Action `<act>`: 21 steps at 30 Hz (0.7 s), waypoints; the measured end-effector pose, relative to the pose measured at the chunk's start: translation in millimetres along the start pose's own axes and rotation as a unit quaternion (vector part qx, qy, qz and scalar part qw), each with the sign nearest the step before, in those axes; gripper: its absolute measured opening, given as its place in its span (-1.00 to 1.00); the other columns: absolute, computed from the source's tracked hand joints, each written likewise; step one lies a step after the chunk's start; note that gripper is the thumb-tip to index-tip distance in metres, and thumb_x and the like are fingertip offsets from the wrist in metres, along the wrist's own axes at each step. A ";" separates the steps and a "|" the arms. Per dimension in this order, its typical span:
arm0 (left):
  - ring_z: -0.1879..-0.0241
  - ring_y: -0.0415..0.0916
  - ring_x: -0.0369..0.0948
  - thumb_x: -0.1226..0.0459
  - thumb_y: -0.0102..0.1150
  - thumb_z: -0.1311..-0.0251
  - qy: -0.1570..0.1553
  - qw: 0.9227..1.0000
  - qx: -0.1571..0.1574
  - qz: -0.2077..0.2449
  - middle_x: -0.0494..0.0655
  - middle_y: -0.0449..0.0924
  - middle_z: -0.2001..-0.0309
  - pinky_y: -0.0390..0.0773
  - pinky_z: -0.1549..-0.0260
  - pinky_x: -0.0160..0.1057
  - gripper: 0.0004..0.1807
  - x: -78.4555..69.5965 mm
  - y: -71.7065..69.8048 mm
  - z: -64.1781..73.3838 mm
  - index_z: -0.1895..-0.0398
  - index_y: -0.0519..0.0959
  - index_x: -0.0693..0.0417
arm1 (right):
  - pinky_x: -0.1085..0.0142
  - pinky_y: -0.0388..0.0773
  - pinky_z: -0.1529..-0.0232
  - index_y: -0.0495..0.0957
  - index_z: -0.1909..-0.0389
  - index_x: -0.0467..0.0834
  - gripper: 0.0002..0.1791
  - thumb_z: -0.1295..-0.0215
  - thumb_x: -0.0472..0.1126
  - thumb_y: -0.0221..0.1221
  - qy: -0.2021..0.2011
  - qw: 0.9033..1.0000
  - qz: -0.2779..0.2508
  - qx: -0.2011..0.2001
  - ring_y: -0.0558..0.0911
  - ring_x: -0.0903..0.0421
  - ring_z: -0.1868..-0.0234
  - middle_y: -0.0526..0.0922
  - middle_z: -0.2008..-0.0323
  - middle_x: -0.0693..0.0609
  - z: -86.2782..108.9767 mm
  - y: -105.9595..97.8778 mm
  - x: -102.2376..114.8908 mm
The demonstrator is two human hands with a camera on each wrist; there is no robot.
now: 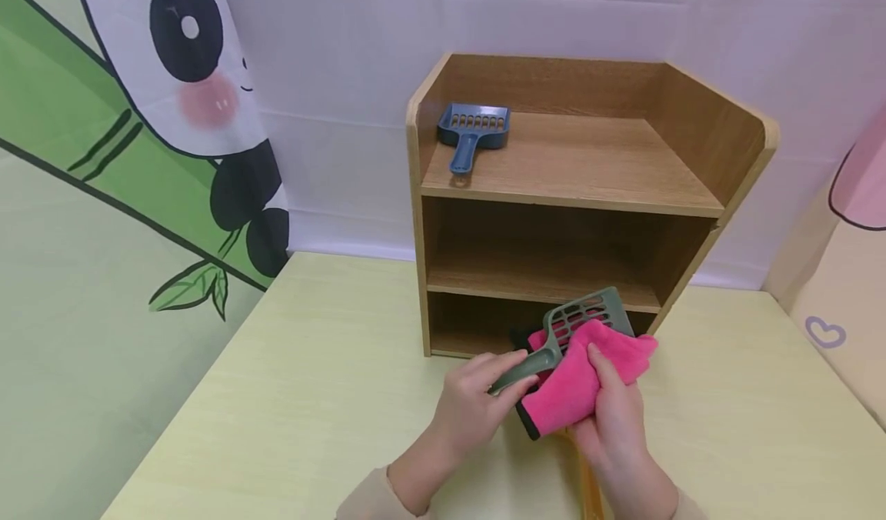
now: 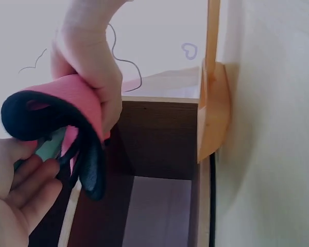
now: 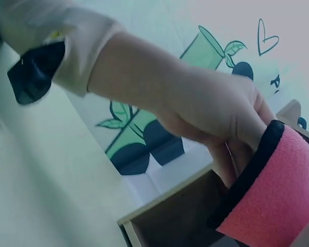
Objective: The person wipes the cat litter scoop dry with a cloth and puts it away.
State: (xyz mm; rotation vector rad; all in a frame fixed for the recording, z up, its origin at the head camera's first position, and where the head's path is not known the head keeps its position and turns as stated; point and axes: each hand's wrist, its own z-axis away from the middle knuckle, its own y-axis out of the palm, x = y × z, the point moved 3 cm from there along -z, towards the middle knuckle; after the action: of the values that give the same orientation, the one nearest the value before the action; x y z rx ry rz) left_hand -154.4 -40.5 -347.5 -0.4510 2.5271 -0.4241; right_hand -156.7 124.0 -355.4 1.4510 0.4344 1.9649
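My left hand (image 1: 474,397) grips the handle of a green slotted litter scoop (image 1: 536,365) in front of the wooden shelf. A bright pink cloth (image 1: 574,385) with black edging is wrapped about the scoop's slotted head, and my right hand (image 1: 616,420) holds it there, thumb on top. Part of the head shows above the cloth; the rest is covered. In the left wrist view the folded cloth (image 2: 67,92) hides most of the scoop. Below the hands lies an orange scoop (image 1: 590,489) on the table, partly hidden by the right hand and cloth.
A wooden shelf unit (image 1: 547,158) with three levels stands at the back of the pale yellow table (image 1: 311,397). On its top level, at the left, sits a blue slotted scoop (image 1: 471,139). Printed fabric (image 1: 332,105) hangs behind.
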 end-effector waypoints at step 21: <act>0.49 0.62 -0.24 0.34 0.46 0.13 -0.001 0.999 -0.026 0.026 0.04 0.71 0.39 0.53 0.47 -0.59 -0.66 0.2 1.5 -1.2 0.20 0.68 0.25 | 0.37 0.58 0.01 0.04 -0.33 0.26 -0.33 -0.29 -0.02 0.15 -0.088 0.995 -0.007 -0.045 0.27 0.16 -0.31 0.23 -0.29 0.19 -0.5 -5.1 16.1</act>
State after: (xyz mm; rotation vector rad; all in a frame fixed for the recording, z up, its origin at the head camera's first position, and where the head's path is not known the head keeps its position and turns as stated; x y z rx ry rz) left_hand -155.6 -39.0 -347.2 -0.4046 2.5469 -0.3380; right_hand -158.5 138.6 -347.1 1.5437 0.2745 1.8025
